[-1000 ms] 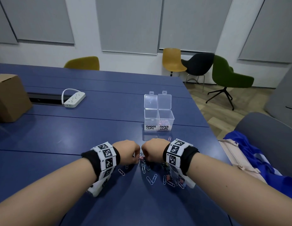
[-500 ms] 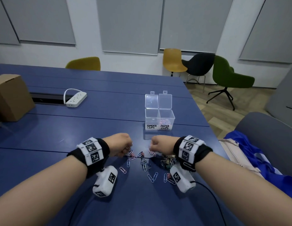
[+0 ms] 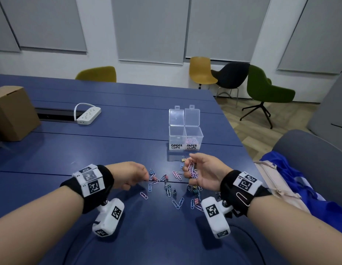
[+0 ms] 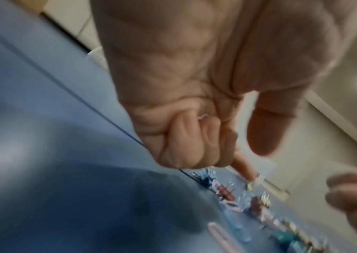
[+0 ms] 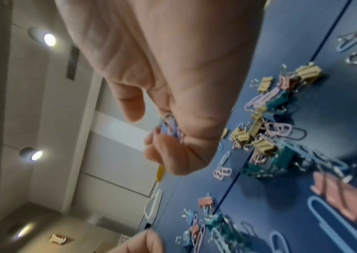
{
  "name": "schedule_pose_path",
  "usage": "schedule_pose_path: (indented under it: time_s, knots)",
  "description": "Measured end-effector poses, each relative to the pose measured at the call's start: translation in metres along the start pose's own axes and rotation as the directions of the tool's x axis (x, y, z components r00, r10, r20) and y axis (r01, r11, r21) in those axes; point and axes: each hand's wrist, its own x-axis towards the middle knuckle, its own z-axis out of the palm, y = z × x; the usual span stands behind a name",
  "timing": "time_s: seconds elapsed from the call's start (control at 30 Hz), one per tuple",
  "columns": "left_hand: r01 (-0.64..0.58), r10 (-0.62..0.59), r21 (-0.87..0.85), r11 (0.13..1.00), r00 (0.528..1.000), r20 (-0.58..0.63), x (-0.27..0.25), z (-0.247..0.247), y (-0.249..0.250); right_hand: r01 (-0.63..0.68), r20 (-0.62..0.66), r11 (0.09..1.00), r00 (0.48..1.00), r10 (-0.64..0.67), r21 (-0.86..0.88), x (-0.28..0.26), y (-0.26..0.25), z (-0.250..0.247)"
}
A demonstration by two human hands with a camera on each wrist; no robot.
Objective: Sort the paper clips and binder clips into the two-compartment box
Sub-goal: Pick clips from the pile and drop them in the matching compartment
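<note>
Clear plastic two-compartment box (image 3: 186, 138), lids open, stands at 12 o'clock from the hands; pastel paper clips lie in its "PAPER CLIPS" side. Loose scatter of pastel paper clips and small binder clips (image 3: 169, 188) lies on the blue table (image 3: 109, 150) between the hands. Right hand (image 3: 203, 172), palm up, cups a bunch of paper clips (image 5: 169, 128). Left hand (image 3: 129, 175) is curled, a pink clip (image 4: 203, 117) tucked in its fingers. White power strip (image 3: 88, 115) at 10 o'clock.

Cardboard box (image 3: 13, 113), power strip (image 3: 88, 116) on blue table (image 3: 90, 150); chairs (image 3: 265, 90) beyond
</note>
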Motion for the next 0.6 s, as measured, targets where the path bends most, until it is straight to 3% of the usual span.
schedule_pose_path:
  time_s: [0.1,0.17,0.2,0.23,0.27,0.3,0.33,0.43,0.6]
  knots:
    - [-0.164,0.157,0.409,0.897,0.986,0.05,-0.001,0.004,0.0,-0.007,-0.078,0.985,0.997,-0.006,-0.17,-0.001,0.007,0.008]
    - [-0.203,0.196,0.522,0.829,0.978,0.07,0.0,0.007,0.0,-0.042,-0.105,0.877,0.994,-0.01,-0.479,-0.004,0.01,0.017]
    - [-0.208,0.202,0.553,0.807,0.977,0.072,0.002,0.009,0.0,-0.059,-0.113,0.713,0.993,-0.029,-0.699,-0.007,0.01,0.022]
    - [-0.205,0.203,0.575,0.792,0.977,0.069,0.003,0.011,0.001,-0.072,-0.107,0.471,0.993,-0.05,-0.879,-0.01,0.01,0.026]
    - [-0.202,0.206,0.593,0.779,0.977,0.063,0.004,0.014,0.002,-0.071,-0.086,0.21,0.994,-0.061,-0.975,-0.014,0.011,0.031]
    - [-0.199,0.21,0.608,0.769,0.976,0.054,0.006,0.015,0.002,-0.081,-0.081,0.011,0.995,-0.056,-0.997,-0.018,0.013,0.036]
    - [-0.193,0.212,0.621,0.759,0.976,0.045,0.008,0.017,0.004,-0.106,-0.102,-0.1,0.994,-0.049,-0.989,-0.021,0.016,0.04]
    - [-0.165,0.216,0.633,0.756,0.976,-0.004,0.011,0.016,0.006,-0.178,-0.165,-0.21,0.983,-0.077,-0.961,-0.023,0.028,0.045]
    - [-0.116,0.214,0.708,0.697,0.975,-0.051,0.011,0.016,0.008,-0.2,-0.177,-0.255,0.978,-0.109,-0.946,-0.009,0.031,0.055]
